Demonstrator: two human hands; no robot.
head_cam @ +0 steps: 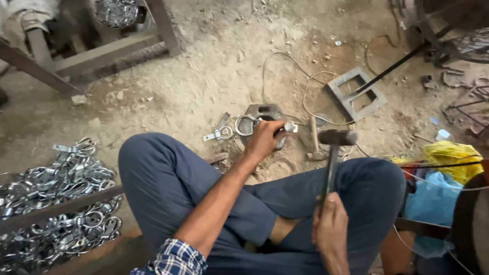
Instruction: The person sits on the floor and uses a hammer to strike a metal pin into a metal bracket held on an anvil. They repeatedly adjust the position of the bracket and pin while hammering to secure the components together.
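Here your left hand [264, 138] pins the ring clamp [249, 125] at 12 o'clock on the iron block [265, 111], steadying it; your right hand [331, 224] grips the hammer [333, 153] raised.

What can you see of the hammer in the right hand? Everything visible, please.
The hammer has a dark, blocky metal head, worn and dull, on a straight dark handle. The right hand grips the handle near its lower end, fingers wrapped around it. It is held raised and nearly upright, head uppermost, above the person's right knee and just right of the small metal block on the dirt floor. The head touches nothing. A second, smaller hammer lies on the ground behind it.
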